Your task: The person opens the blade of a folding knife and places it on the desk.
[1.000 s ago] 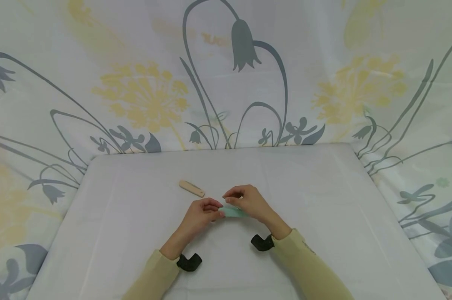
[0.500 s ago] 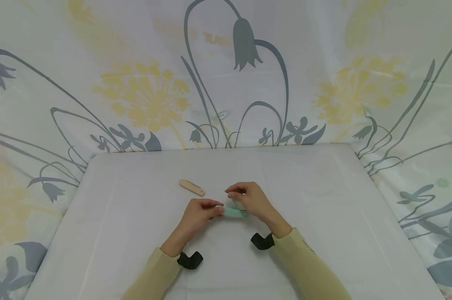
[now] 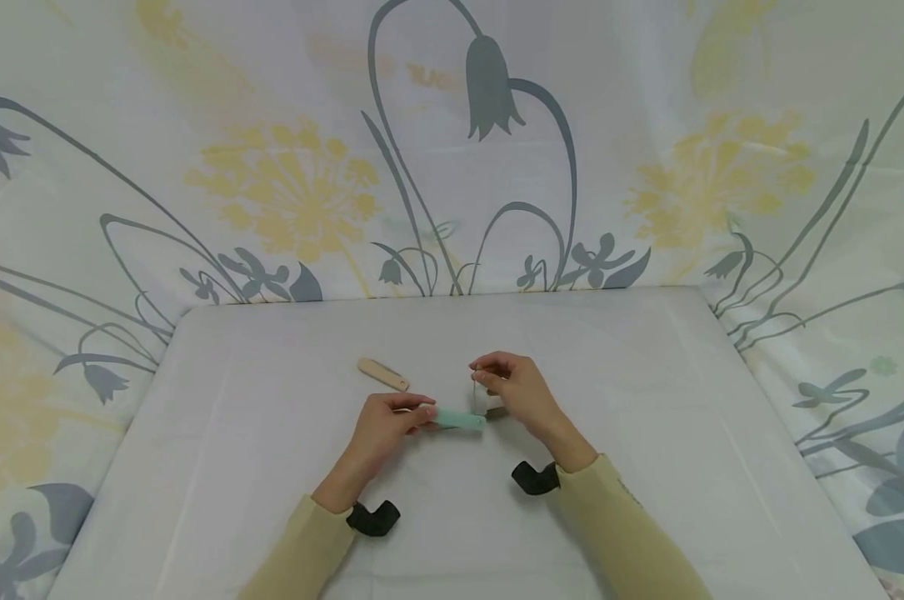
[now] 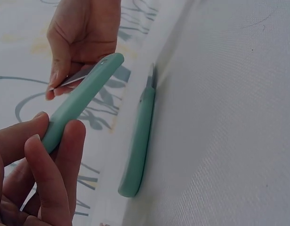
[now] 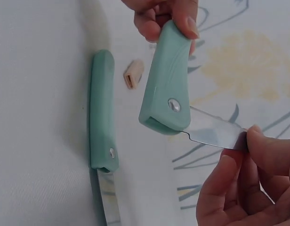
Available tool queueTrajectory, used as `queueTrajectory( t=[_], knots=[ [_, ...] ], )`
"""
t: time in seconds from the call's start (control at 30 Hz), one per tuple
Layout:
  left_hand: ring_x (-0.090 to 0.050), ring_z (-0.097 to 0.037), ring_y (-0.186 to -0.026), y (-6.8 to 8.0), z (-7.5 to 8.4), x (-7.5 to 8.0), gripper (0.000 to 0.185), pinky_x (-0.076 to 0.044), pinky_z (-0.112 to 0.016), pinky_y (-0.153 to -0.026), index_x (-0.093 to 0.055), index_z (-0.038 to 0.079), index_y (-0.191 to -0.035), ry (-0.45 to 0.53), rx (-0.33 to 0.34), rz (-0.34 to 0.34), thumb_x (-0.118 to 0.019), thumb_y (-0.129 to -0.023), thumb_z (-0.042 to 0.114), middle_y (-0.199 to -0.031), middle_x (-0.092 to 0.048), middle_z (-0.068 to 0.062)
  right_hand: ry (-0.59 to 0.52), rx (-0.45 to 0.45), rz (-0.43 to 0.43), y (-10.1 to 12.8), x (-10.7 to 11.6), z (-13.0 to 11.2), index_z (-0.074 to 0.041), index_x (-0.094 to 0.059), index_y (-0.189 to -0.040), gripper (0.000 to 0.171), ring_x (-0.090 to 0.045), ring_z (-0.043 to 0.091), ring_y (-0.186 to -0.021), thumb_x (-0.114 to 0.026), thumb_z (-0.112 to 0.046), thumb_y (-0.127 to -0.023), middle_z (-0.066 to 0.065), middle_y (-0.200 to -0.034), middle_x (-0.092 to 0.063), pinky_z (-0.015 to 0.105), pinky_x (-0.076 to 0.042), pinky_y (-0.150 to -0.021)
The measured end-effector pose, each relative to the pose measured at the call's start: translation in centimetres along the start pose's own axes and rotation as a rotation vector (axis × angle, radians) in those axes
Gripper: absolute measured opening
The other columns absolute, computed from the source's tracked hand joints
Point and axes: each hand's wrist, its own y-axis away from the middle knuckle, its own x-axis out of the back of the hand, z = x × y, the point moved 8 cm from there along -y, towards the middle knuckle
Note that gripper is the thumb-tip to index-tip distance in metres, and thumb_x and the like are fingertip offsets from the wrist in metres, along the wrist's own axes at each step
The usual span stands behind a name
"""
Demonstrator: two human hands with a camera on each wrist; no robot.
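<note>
Ample table (image 3: 684, 375) to the edges, frame left and right. Left hand (image 3: 380, 429) grips green handle (image 5: 165, 75); right hand (image 3: 522, 392) pinches blade (image 5: 213, 129), swung wider than earlier.

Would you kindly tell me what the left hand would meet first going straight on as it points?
Most likely the right hand, which pinches the blade of the green knife held by the left hand; depth in the head view is hard to judge.

Long pale-yellow fabric sleeve (image 3: 302, 550) behind the bare left hand (image 3: 380, 431), matching pale-yellow fabric sleeve (image 3: 627, 542) behind the bare right hand (image 3: 522, 392), small dark marks (image 3: 630, 493) near its cuff (image 3: 585, 473), stubby bent black piece (image 3: 374, 518) inward of each cuff
</note>
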Motion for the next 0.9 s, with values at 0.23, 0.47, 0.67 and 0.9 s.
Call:
queueTrajectory(
  t=[0.23, 0.47, 0.67, 0.9],
  knots=[
    [-0.074, -0.026, -0.083, 0.2, 0.4, 0.6, 0.026, -0.054, -0.028, -0.07, -0.072, -0.007, -0.11, 0.019, 0.015, 0.013, -0.076, -0.088, 0.007, -0.1, -0.073, -0.008, -0.127, -0.091, 0.014, 0.3, 0.9, 0.9, 0.008, -0.062, -0.115, 0.022, -0.062, 0.019, -0.088, -0.063, -0.007, -0.098, 0.012, -0.105, -0.065, 0.03, -0.056, -0.075],
    [-0.073, -0.031, -0.085, 0.6, 1.1, 0.8, 0.025, -0.053, -0.031, -0.071, -0.071, -0.009, -0.11, 0.015, 0.02, 0.019, -0.074, -0.089, 0.004, -0.099, -0.071, -0.008, -0.204, -0.173, -0.017, 1.1, 1.2, 2.3, 0.009, -0.055, -0.116, 0.019, -0.062, 0.018, -0.091, -0.056, -0.004, -0.101, 0.016, -0.109, -0.065, 0.033, -0.057, -0.079],
    [-0.074, -0.026, -0.082, 0.1, 0.0, 1.2, 0.025, -0.052, -0.028, -0.068, -0.073, -0.005, -0.111, 0.037, 0.013, 0.056, -0.075, -0.089, 0.008, -0.098, -0.07, -0.007, -0.261, -0.231, -0.037, 1.7, 1.1, 3.3, 0.011, -0.048, -0.119, 0.021, -0.068, 0.019, -0.082, -0.052, -0.001, -0.102, 0.017, -0.098, -0.066, 0.034, -0.058, -0.077],
    [-0.074, -0.023, -0.082, 0.1, -0.2, 1.7, 0.028, -0.051, -0.027, -0.067, -0.072, -0.004, -0.114, 0.057, 0.01, 0.096, -0.076, -0.089, 0.011, -0.101, -0.07, -0.007, -0.398, -0.263, 0.007, 2.0, 0.9, 4.2, 0.009, -0.047, -0.113, 0.012, -0.067, 0.017, -0.082, -0.047, 0.002, -0.103, 0.015, -0.094, -0.058, 0.03, -0.056, -0.079]
  ],
)
